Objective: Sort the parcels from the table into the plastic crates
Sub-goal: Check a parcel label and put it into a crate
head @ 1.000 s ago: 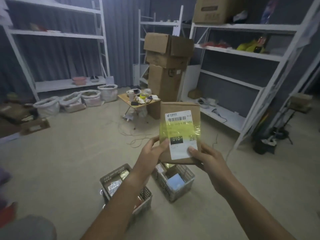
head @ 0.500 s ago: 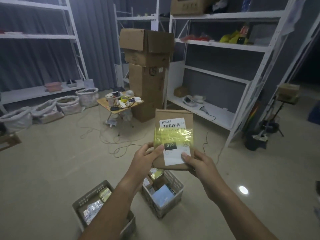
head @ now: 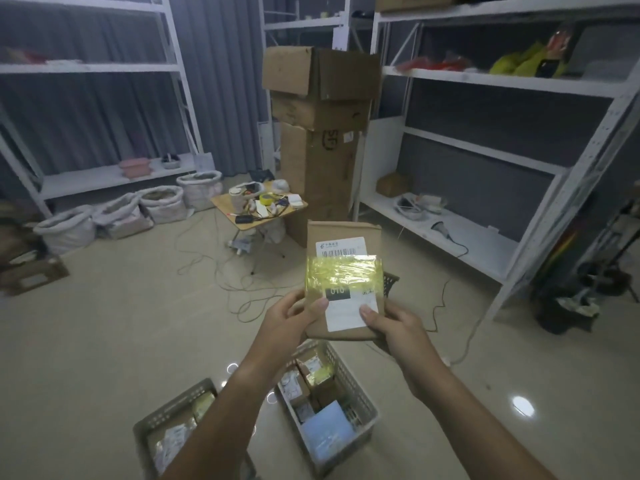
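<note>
A brown cardboard parcel (head: 343, 237) with a white barcode label and a band of yellow tape is held upright in front of me. My left hand (head: 292, 315) grips its lower left edge, thumb on the front. My right hand (head: 394, 322) grips the lower right edge, thumb on the label. Below on the floor stand two grey plastic crates: the left crate (head: 166, 410) and the right crate (head: 360, 393), both holding several parcels. A dark crate corner (head: 391, 282) peeks out behind the held parcel.
A small folding table (head: 221, 202) with clutter stands mid-room, with cables (head: 221, 268) across the floor. Tall stacked cardboard boxes (head: 318, 133) stand behind it. White shelving (head: 485, 150) lines the right and left walls. White sacks (head: 159, 206) sit at the left.
The view has swung left, so the crates sit further right in frame. The parcel stays in both hands and has sunk slightly lower and to the right.
</note>
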